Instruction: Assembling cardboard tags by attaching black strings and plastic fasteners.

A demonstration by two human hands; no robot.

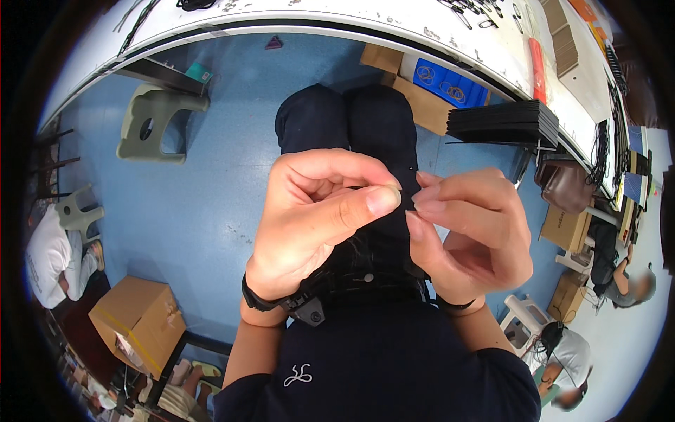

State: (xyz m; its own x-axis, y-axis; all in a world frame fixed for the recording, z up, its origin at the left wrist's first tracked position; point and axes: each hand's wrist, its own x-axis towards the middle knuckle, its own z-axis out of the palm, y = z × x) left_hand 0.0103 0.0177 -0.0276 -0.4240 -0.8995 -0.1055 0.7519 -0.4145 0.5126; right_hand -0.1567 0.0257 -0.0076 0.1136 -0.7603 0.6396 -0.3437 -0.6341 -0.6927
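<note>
Above my lap, my left hand (pixel 320 211) pinches thumb against index finger. Whatever lies between those fingertips is hidden or too small to name. Close on its right, my right hand (pixel 474 235) is curled, with its thumb tip drawn up against the fingertips. I cannot make out anything in that pinch. The two sets of fingertips face each other across a narrow gap. A black wrist strap with a small dark device (pixel 307 309) sits on my left wrist, and a dark band (pixel 455 304) circles the right one.
Ahead runs a white worktable (pixel 394 28) with small dark parts, a red tube (pixel 537 70) and cables. Below its edge are a blue bin (pixel 450 81) and a stack of black sheets (pixel 503 125). A grey-green stool (pixel 156 123) and cardboard box (pixel 137 323) stand left. Other people sit on both sides.
</note>
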